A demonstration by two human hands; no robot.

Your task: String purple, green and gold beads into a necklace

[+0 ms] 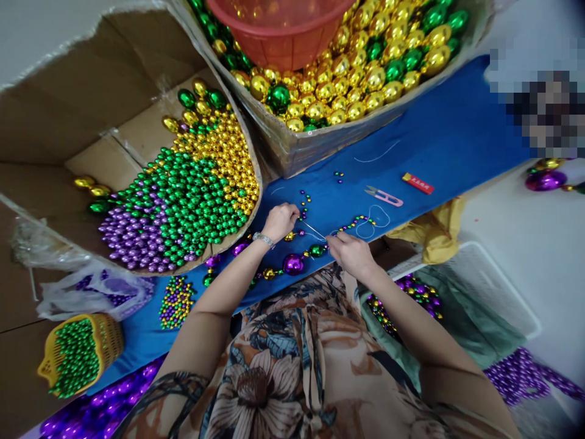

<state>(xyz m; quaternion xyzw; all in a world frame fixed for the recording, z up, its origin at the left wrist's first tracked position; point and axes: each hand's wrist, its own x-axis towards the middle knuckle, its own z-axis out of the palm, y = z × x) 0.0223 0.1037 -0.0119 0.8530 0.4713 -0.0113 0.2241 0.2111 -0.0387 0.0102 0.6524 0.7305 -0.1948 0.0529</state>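
My left hand (280, 222), with a watch (264, 239) on its wrist, has its thumb and finger pinched at the far end of a thin needle (314, 230). Whether a bead sits in that pinch is too small to make out. My right hand (351, 253) is closed on the needle's near end. Small loose beads (306, 199) lie beside my left fingertips. A strand of small beads (361, 221) with white thread (381, 213) trails beyond my right hand. Below my hands runs a strand of larger beads, with a big purple bead (293, 264) and a green bead (316, 250).
Pink thread snips (384, 196) and a red packet (417, 183) lie on the blue cloth (439, 134). Cardboard boxes (315, 149) of beads stand at the back and left, one holding a red basket (287, 42). A yellow basket (109, 335) of green beads sits lower left.
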